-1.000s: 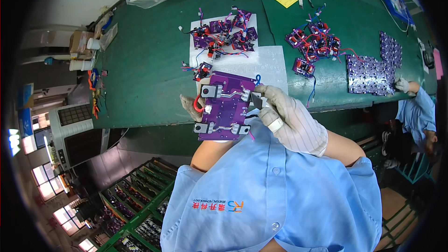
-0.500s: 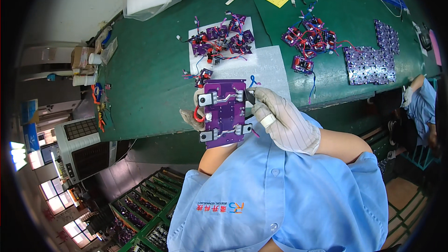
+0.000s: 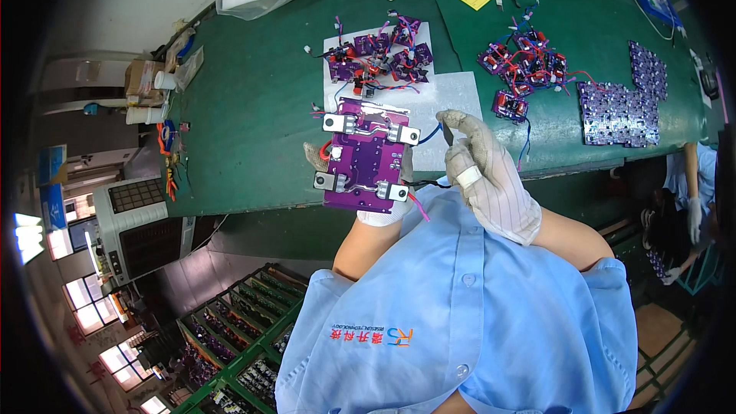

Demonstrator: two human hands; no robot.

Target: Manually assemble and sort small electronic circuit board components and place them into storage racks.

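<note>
Facing your shirt front, the near edge of the green table (image 3: 245,123) leaves bare surface to your left. Ahead, a wired-board cluster (image 3: 372,45) lies on white sheets (image 3: 461,103), a second cluster (image 3: 530,67) farther right. A blue wire (image 3: 431,135) and a black wire (image 3: 423,182) cross toward your right hand (image 3: 489,176), which pinches a slim dark piece (image 3: 448,135) beside the purple board (image 3: 366,159). Your left hand (image 3: 385,218) grasps that board from behind, fingers (image 3: 315,156) showing past its left edge (palm mostly hidden).

A multicoloured logo (image 3: 399,336), red characters (image 3: 358,335) and small lettering (image 3: 356,327) stand on the light-blue shirt (image 3: 429,284).
</note>
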